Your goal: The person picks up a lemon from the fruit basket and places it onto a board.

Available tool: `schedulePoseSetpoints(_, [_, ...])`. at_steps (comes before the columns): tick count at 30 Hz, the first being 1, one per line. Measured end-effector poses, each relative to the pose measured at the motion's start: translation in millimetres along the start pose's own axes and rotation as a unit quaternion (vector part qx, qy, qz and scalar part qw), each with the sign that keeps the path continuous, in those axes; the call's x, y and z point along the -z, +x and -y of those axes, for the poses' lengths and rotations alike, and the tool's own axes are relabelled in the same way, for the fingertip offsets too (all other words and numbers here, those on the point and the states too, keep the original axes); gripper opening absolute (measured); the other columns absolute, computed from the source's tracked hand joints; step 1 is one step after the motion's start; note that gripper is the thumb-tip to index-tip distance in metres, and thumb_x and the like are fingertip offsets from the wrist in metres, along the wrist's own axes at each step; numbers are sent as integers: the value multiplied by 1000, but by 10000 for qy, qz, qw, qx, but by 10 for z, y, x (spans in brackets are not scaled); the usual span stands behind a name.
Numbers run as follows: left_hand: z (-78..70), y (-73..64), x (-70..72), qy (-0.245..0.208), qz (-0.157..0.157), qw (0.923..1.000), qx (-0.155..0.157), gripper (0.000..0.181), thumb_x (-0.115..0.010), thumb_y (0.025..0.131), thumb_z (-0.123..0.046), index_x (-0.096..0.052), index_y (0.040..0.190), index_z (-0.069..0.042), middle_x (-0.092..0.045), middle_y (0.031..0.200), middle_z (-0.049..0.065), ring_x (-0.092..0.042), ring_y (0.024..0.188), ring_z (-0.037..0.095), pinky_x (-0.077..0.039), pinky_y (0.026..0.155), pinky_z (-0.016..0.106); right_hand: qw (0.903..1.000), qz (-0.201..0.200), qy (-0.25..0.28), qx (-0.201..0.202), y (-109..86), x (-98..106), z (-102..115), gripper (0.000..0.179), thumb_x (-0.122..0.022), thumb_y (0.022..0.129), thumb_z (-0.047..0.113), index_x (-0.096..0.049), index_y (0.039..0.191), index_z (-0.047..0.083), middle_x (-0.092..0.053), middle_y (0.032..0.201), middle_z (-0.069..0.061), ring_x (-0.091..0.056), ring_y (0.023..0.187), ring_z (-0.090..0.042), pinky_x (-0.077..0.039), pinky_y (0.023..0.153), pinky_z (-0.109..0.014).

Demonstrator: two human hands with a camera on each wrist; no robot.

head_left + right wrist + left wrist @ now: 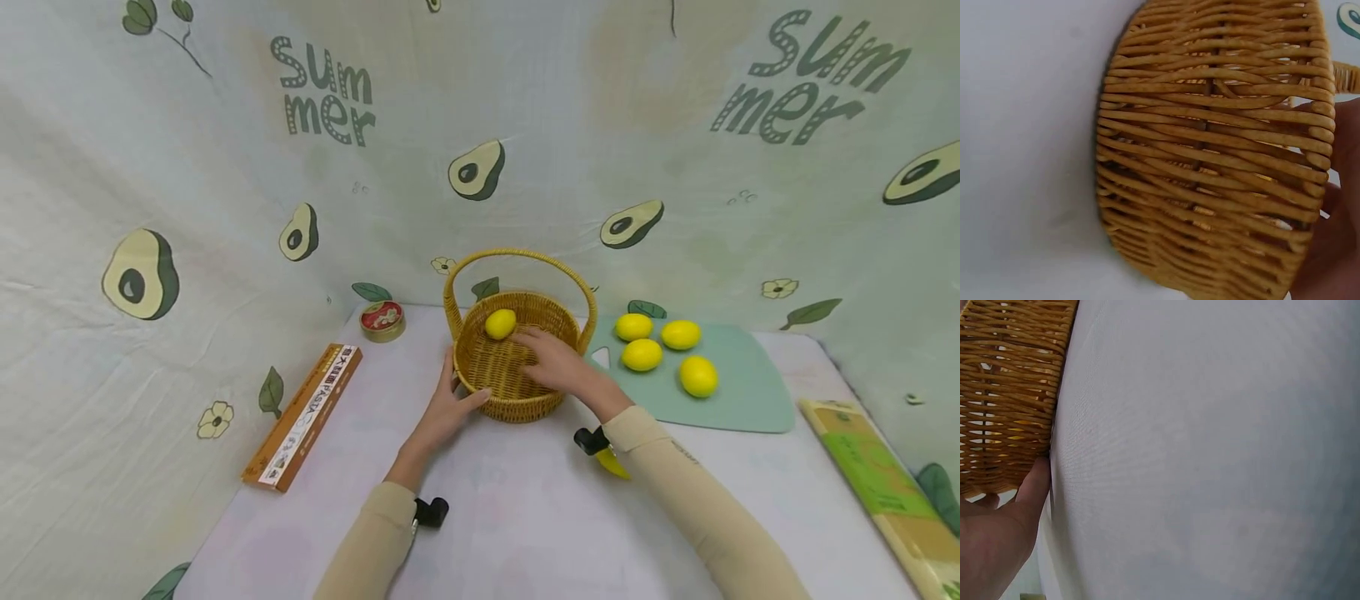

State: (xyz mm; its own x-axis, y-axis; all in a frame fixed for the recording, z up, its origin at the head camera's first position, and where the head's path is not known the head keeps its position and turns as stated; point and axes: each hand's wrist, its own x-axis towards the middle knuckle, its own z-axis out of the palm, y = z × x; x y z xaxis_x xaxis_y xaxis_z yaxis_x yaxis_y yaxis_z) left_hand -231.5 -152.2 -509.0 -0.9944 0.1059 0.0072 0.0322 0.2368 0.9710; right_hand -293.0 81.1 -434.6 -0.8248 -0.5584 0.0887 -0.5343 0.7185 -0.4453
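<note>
A round wicker basket (517, 410) with a tall arched handle stands on the table. Inside it, near the back left wall, lies one lemon (500, 324). My left hand (444, 408) holds the basket at its left front side, thumb toward the front rim and fingers along the outer wall. In the left wrist view, that hand (1007, 528) touches the wicker low down. My right hand (553, 360) reaches over the right rim into the basket, fingers spread a little beside the lemon and apparently holding nothing. The right wrist view mostly shows the basket's outer wall (1210, 150), which partly hides the fingers.
Several lemons (642, 355) lie on a pale green cutting board (750, 392) to the right. A yellow object (612, 463) is partly hidden under my right wrist. On the left are a pasta box (303, 417) and a round tin (382, 322); a green-yellow packet (877, 479) lies far right.
</note>
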Motion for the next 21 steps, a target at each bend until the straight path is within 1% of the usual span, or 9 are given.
schedulePoseSetpoints(4, [16, 13, 24, 18, 14, 10000, 9, 109, -75, 86, -47, 11, 153, -50, 5, 168, -9, -13, 155, 33, -21, 120, 60, 9994, 141, -281, 109, 207, -23, -27, 61, -68, 92, 16, -47, 148, 8, -43, 153, -18, -43, 140, -37, -39, 113, -53])
schedulePoseSetpoints(6, [24, 15, 32, 41, -3, 10000, 10, 109, -75, 86, -46, 11, 153, -50, 4, 168, -10, -14, 155, 33, -21, 120, 60, 9988, 243, -401, 124, 304, -14, -38, 62, -69, 92, 17, -46, 149, 9, -43, 153, -19, -44, 140, -37, -40, 113, -53])
schedulePoseSetpoints(9, [33, 22, 38, 34, -44, 10000, 32, 107, -75, 88, -42, 10, 153, -50, 3, 168, -12, -14, 155, 31, -20, 121, 60, 9975, 470, -528, 75, 434, 32, -38, 63, -66, 92, 16, -43, 151, 10, -39, 156, -19, -40, 143, -38, -38, 114, -53])
schedulePoseSetpoints(11, [19, 19, 45, -24, -14, 9999, 107, 107, -74, 89, -39, 11, 153, -50, 3, 167, -14, -13, 155, 29, -18, 122, 58, 9965, 615, -572, 14, 522, 64, -29, 63, -65, 93, 16, -42, 152, 11, -35, 158, -20, -37, 145, -39, -36, 116, -53])
schedulePoseSetpoints(13, [-16, 10, 54, -103, 81, 9998, 176, 107, -73, 90, -36, 12, 154, -47, 4, 167, -14, -10, 156, 28, -15, 123, 57, 9951, 747, -644, -31, 601, 85, -26, 63, -63, 93, 15, -41, 152, 11, -34, 159, -20, -35, 146, -39, -35, 116, -53])
schedulePoseSetpoints(15, [-91, -17, 69, -170, 226, 9993, 250, 108, -73, 91, -34, 13, 156, -43, 7, 167, -13, -7, 156, 28, -12, 124, 57, 9939, 876, -671, -88, 671, 95, -25, 64, -62, 93, 14, -40, 152, 11, -33, 160, -19, -34, 146, -39, -35, 116, -53])
schedulePoseSetpoints(18, [-212, -71, 87, -133, 364, 9987, 333, 110, -73, 90, -39, 15, 157, -37, 8, 167, -10, -6, 156, 27, -13, 124, 57, 9923, 1016, -700, -103, 745, 100, -38, 65, -62, 91, 12, -40, 152, 10, -32, 160, -18, -36, 145, -37, -37, 115, -51])
schedulePoseSetpoints(21, [-285, -108, 116, -2, 358, 9988, 332, 112, -74, 88, -46, 13, 157, -36, 5, 168, -8, -8, 156, 27, -14, 123, 58, 9922, 1058, -665, -25, 794, 103, -34, 68, -64, 88, 9, -41, 152, 9, -32, 160, -17, -38, 145, -36, -39, 114, -50])
